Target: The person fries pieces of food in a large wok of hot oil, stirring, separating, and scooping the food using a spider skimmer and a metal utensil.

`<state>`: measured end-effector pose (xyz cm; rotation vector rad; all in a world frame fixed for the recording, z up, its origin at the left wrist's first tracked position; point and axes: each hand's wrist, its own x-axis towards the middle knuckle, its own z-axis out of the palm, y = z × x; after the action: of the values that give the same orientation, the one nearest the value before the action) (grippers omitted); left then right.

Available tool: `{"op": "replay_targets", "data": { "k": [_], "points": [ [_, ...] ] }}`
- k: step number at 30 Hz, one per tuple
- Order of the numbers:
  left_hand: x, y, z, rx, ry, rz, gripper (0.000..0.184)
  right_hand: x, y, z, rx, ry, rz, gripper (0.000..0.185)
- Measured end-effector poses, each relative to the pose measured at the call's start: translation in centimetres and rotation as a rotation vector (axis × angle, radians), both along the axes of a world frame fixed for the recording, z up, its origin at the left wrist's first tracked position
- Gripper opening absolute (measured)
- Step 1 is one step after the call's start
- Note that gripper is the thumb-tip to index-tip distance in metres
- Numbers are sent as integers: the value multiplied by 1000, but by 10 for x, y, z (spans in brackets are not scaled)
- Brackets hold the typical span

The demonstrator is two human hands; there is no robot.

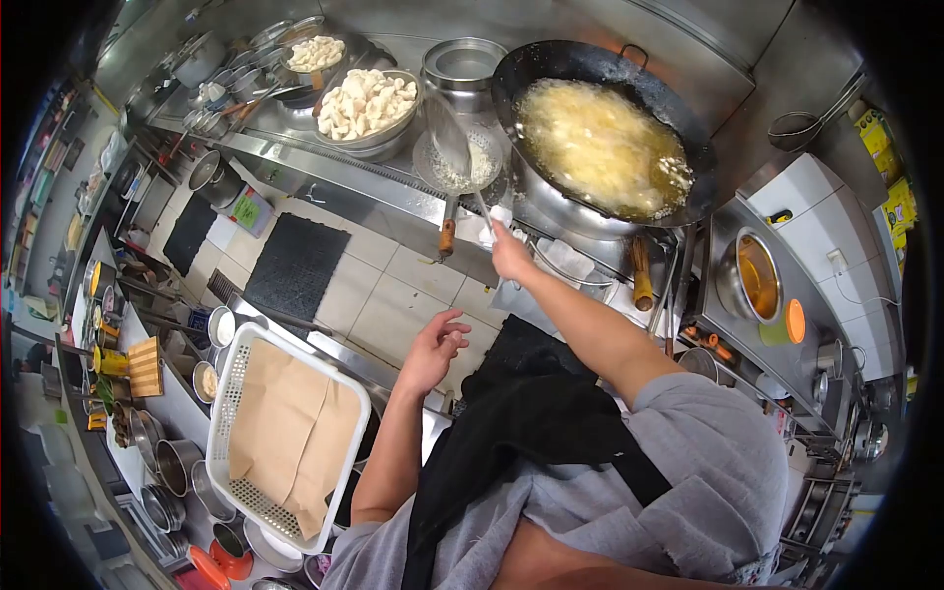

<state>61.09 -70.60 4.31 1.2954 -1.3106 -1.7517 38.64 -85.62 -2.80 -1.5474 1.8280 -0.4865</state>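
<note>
My right hand (510,254) is closed round the handle of a metal ladle (448,138), whose head is over a round strainer (459,165) with pale bits in it. The strainer's wooden handle (447,236) points toward me, untouched. My left hand (434,351) hangs above the floor, fingers apart and slightly curled, holding nothing. To the right of the ladle, a large black wok (506,88) holds bubbling yellow oil (600,147) with pale pieces in it. Left of the strainer stands a metal bowl heaped with pale pieces (366,104).
A white basket (222,403) lined with brown paper is at the lower left. Metal pots and bowls (177,462) stand beside it. A wooden-handled tool (641,275) rests below the wok. At right is a steel bowl (755,275) of orange liquid. Black mats (295,265) lie on the floor.
</note>
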Motion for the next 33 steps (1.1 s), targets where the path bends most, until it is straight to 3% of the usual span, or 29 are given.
{"op": "replay_targets", "data": {
  "k": [4,7,10,12,14,17,19,22,23,24,25,26,27,31,33],
  "points": [
    [-20,-23,-12,-93,-57,4,37,5,-5,-12,40,-14,-27,67],
    [-40,-49,-28,-236,-112,37,36,0,-10,6,-192,-1,-20,64],
    [-69,-87,-12,-232,-97,82,37,6,4,93,-83,-447,-149,66],
    [-89,-107,7,-190,17,57,38,6,4,110,-217,-864,-167,59],
    [-104,-114,26,-137,131,40,39,-20,9,148,-251,-1053,-126,56],
    [-105,-109,33,-195,189,-77,40,-93,7,183,-293,-1174,-327,48],
    [-94,-99,14,-161,155,-133,40,-175,-2,187,-362,-851,-360,44],
    [-75,-77,-28,-46,28,-144,40,-311,8,202,-218,-482,-466,48],
    [-69,-67,-42,10,4,-141,40,-356,13,206,-298,-133,-423,51],
    [-63,-56,-54,67,-21,-135,40,-379,26,223,-269,0,-459,53],
    [-59,-45,-66,105,-37,-136,40,-398,37,239,-166,279,-468,55],
    [-54,-35,-76,142,-56,-138,39,-424,46,239,-135,382,-470,57],
    [-49,-24,-85,143,-51,-140,39,-464,45,226,37,727,-393,66],
    [-37,11,-111,266,-109,-84,40,-438,104,233,156,581,-472,82],
    [-40,18,-114,314,-139,-35,39,-428,118,219,187,455,-458,74]
  ]
}}
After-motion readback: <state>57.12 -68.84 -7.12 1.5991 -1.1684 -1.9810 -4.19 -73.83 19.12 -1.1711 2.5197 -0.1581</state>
